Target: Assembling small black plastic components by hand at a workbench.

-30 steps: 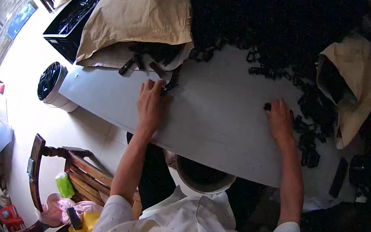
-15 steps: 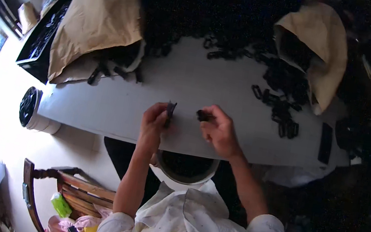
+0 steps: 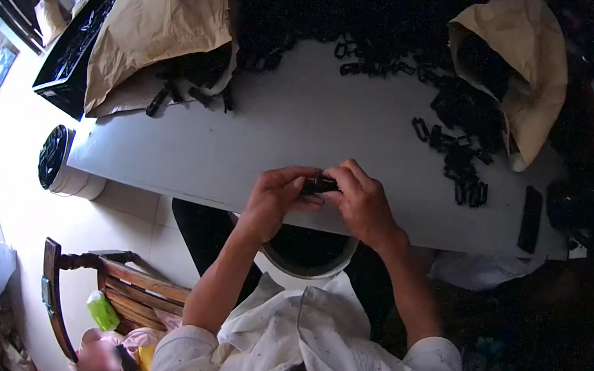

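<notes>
Over the near part of the grey table, my left hand and my right hand meet. Both are closed on small black plastic parts, pressed together between the fingertips. Fingers hide much of these parts, so how they fit cannot be made out. To the right lies a loose heap of black oblong frame-like pieces. Other dark pieces spill from the mouth of a brown paper sack at the left. Below the table edge, between my legs, stands a round bucket with a dark inside.
Another brown paper sack opens at the back right. A black crate of dark parts and a white bucket flank the table's left end. A wooden chair stands at lower left. A black flat bar lies near the right edge.
My hands have come together from a gap apart, bringing the black piece in each into contact. The view has shifted slightly, and the table edge sits higher.
</notes>
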Available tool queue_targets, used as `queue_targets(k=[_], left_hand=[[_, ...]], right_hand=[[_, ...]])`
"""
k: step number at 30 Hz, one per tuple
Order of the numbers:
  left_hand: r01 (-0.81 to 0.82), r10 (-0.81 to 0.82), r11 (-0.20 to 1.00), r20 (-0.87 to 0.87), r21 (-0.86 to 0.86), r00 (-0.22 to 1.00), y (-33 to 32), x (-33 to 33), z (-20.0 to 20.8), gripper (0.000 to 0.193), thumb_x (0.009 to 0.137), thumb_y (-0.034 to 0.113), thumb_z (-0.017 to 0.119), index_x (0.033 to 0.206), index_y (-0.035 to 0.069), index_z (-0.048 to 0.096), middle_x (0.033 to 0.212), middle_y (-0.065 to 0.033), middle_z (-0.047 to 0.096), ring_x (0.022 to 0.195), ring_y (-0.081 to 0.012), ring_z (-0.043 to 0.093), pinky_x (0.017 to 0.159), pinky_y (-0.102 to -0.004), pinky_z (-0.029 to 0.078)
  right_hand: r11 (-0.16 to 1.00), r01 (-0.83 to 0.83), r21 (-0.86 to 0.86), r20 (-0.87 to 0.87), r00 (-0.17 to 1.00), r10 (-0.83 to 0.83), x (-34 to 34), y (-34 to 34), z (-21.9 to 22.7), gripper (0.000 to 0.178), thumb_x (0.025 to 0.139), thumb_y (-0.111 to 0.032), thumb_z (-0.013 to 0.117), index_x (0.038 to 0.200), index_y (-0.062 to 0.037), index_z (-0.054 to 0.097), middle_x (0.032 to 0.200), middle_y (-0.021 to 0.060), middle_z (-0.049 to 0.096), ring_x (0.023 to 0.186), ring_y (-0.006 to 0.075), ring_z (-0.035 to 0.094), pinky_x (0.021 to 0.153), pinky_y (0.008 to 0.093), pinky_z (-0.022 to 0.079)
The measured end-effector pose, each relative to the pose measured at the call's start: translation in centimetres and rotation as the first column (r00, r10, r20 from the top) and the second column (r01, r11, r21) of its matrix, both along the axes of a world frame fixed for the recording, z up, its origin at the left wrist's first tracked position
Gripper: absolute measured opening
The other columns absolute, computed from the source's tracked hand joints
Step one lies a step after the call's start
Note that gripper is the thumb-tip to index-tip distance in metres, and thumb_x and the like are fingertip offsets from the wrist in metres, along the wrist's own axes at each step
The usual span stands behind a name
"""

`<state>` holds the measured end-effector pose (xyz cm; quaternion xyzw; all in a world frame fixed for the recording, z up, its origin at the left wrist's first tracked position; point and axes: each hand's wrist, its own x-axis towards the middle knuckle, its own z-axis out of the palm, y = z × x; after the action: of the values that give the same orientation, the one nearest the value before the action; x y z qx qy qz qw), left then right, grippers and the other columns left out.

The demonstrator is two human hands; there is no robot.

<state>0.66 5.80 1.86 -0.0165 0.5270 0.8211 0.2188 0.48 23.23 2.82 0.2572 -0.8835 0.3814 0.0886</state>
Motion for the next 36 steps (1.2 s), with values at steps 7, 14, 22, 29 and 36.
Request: queue_targets(k=[7,14,22,29,36], left_hand=[[-0.036,0.027,0.994,-0.086,-0.102,0.996,0.6,0.2,0.6,0.026,0.092,0.008,0.039,0.109,-0.006,0.052,0.095,-0.0131,0.061,0.079,-0.0178,0.063,0.073,-0.0267,0.052],[-0.162,-0.039,0.833,-0.348,-0.529,0.937,1.8,0.7,0.3,0.026,0.084,0.006,0.051,0.108,-0.003,0.057,0.095,-0.0113,0.063,0.082,-0.0176,0.060,0.073,-0.0280,0.049],[-0.175,0.133,0.977,-0.290,-0.125,0.948,1.1,2.4,-0.7,0.026,0.077,0.003,0.057,0.103,-0.003,0.058,0.096,-0.0086,0.061,0.089,-0.0158,0.056,0.081,-0.0278,0.044],[-0.078,0.075,0.997,-0.190,-0.008,0.979,0.1,4.0,-1.6,0.015,0.078,0.001,0.058,0.092,0.001,0.059,0.090,-0.0053,0.060,0.084,-0.0152,0.055,0.077,-0.0271,0.043],[0.206,-0.210,0.949,0.006,-0.237,0.978,-0.5,8.9,-10.6,0.014,0.081,-0.001,0.053,0.094,-0.001,0.057,0.090,-0.0018,0.055,0.088,-0.0094,0.050,0.073,-0.0226,0.043]], right_hand=[[0.979,-0.062,0.196,-0.072,0.994,0.078,0.3,0.3,0.0,0.027,0.075,-0.004,0.060,0.099,-0.0003,0.049,0.092,0.0140,0.050,0.075,0.0310,0.060,0.062,0.0372,0.051],[0.983,0.042,0.180,-0.042,0.999,-0.035,1.5,-0.8,-1.3,0.013,0.080,-0.004,0.051,0.091,-0.0002,0.047,0.092,0.0163,0.049,0.073,0.0327,0.060,0.060,0.0395,0.051],[0.961,0.106,-0.256,0.342,0.940,-0.013,2.2,-0.4,-0.6,0.032,0.064,0.001,0.070,0.090,-0.0019,0.052,0.086,0.0048,0.049,0.068,0.0130,0.051,0.060,0.0241,0.043],[0.932,0.110,-0.344,0.448,0.892,0.061,3.3,-0.5,-3.1,0.039,0.067,-0.017,0.074,0.094,-0.0022,0.052,0.082,0.0109,0.053,0.078,0.0215,0.055,0.070,0.0339,0.044],[0.976,-0.203,-0.074,0.518,0.829,0.211,-6.2,3.8,-1.3,0.023,0.078,-0.015,0.063,0.097,-0.0023,0.058,0.083,0.0075,0.057,0.079,0.0168,0.056,0.071,0.0310,0.045]])
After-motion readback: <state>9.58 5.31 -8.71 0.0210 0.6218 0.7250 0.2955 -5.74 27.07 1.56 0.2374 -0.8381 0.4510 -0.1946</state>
